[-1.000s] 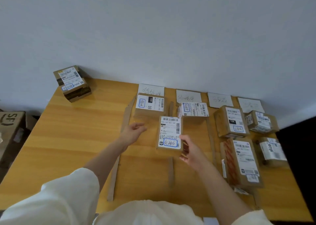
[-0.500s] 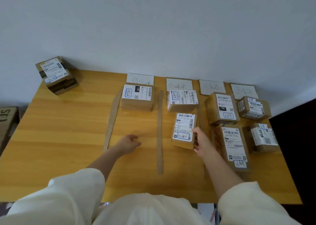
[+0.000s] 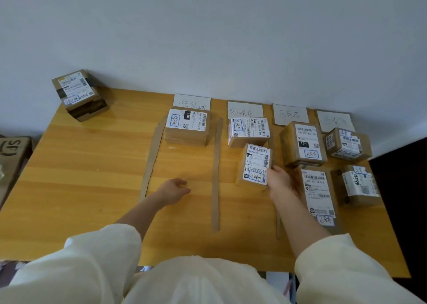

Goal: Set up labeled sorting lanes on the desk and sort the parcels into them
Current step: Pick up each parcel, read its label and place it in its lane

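My right hand grips the near right corner of a small brown parcel with a white shipping label, in the second lane just in front of another labelled parcel. My left hand rests on the desk in the first lane, fingers loosely curled, holding nothing. Cardboard strips mark the lanes, with a handwritten paper label at the head of each. One parcel lies in the first lane. Several parcels fill the two right lanes.
A stack of unsorted parcels sits at the desk's far left corner against the white wall. A cardboard box stands on the floor to the left. The wooden desk ends just right of the last lane.
My right hand has carried the parcel from over the middle strip rightward into the second lane, behind the parcel there. My left hand has dropped back toward me onto the desk.
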